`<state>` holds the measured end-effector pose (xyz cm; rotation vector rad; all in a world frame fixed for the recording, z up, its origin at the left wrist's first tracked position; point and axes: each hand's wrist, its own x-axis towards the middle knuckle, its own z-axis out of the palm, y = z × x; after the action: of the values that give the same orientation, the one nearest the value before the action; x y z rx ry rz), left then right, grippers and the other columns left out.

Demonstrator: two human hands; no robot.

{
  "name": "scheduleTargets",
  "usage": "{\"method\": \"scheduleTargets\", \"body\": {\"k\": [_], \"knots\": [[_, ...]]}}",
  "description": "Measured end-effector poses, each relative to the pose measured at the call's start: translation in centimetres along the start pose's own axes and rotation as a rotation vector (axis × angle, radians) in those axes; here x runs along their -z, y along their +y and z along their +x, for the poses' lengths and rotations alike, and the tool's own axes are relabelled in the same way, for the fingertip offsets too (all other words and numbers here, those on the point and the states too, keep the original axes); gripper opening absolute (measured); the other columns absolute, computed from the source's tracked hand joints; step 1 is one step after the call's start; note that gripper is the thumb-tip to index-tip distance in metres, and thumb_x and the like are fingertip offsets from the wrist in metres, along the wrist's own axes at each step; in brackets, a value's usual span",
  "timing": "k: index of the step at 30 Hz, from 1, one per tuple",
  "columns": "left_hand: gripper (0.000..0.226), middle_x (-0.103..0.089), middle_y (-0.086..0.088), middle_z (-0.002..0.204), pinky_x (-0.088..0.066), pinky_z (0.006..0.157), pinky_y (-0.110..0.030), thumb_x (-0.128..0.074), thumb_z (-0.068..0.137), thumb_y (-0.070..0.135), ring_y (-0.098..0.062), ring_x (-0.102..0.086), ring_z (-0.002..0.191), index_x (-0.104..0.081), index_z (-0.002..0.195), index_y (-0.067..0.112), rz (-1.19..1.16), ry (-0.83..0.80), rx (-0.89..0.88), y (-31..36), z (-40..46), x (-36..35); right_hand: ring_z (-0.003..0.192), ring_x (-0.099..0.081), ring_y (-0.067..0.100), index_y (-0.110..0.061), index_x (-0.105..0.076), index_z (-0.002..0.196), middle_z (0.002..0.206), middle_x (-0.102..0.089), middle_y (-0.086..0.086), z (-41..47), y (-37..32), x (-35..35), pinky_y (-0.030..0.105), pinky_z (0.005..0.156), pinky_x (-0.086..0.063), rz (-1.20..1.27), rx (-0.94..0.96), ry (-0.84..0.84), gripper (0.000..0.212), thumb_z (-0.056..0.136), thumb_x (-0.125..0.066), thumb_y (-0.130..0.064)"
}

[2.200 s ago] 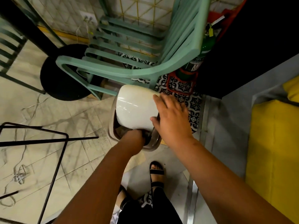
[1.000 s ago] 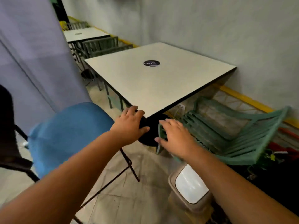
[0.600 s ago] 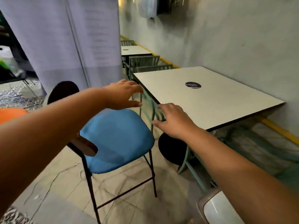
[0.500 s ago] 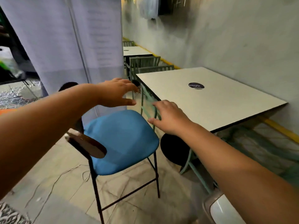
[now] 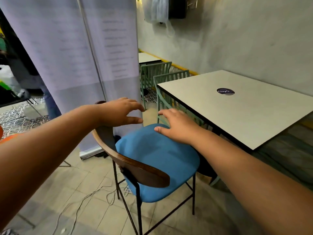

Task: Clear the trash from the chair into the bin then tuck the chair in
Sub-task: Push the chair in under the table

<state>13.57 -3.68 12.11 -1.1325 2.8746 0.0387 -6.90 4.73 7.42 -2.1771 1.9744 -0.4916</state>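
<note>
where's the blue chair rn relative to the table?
Head view, centre: the blue chair stands pulled out beside the table, at its near-left corner, not tucked in, with both hands above it.

Dim, even indoor light, a small lamp glow at top, soft motion blur, wide-angle bending at edges.

1. Your chair (image 5: 157, 160) has a blue padded seat, a curved brown wooden backrest and thin black metal legs.
2. It stands upright on the tiled floor, just beside the worktop's (image 5: 245, 106) near corner, not tucked under it.
</note>
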Motion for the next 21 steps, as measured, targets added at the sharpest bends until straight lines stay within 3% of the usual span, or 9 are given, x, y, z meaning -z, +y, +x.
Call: {"method": "scheduleTargets", "body": {"k": [7,14,19,21], "knots": [[0.046,-0.049,0.008,0.136,-0.032,0.103,-0.029,-0.048,0.09,0.054,-0.013,-0.043,0.123,-0.046,0.133,0.036,-0.05,0.019,0.029,-1.4,-1.2,-1.2,0.133,-0.037,0.021,-0.028,-0.039,0.14,0.145,-0.041,0.0,1.8,-1.3,-1.5,0.038,0.106,-0.035,0.057,0.074,-0.064,0.064,0.085,-0.055,-0.057],[0.047,-0.05,0.006,0.136,-0.033,0.106,-0.034,-0.049,0.09,0.054,-0.015,-0.041,0.126,-0.047,0.133,0.034,-0.051,0.004,0.1,-3.6,-1.9,-3.0,0.132,-0.039,0.021,-0.026,-0.041,0.139,0.142,-0.044,0.001,3.0,-3.0,-3.8,0.039,0.107,-0.036,0.102,0.118,-0.111,0.062,0.086,-0.056,-0.056],[0.048,-0.054,0.006,0.126,-0.037,0.105,-0.039,-0.046,0.087,0.061,-0.015,-0.046,0.118,-0.05,0.129,0.037,-0.056,-0.014,0.124,-7.3,-2.4,-4.3,0.13,-0.042,0.021,-0.026,-0.043,0.137,0.141,-0.045,0.001,4.2,-5.2,-5.0,0.039,0.107,-0.037,0.102,0.144,-0.147,0.06,0.086,-0.054,-0.056],[0.059,-0.055,0.007,0.124,-0.04,0.104,-0.042,-0.037,0.082,0.071,-0.014,-0.048,0.116,-0.051,0.128,0.037,-0.066,-0.061,0.123,-9.0,-2.5,-4.4,0.129,-0.043,0.02,-0.026,-0.044,0.136,0.14,-0.047,0.001,4.8,-6.2,-5.5,0.039,0.106,-0.038,0.126,0.135,-0.156,0.059,0.086,-0.054,-0.057]]}}
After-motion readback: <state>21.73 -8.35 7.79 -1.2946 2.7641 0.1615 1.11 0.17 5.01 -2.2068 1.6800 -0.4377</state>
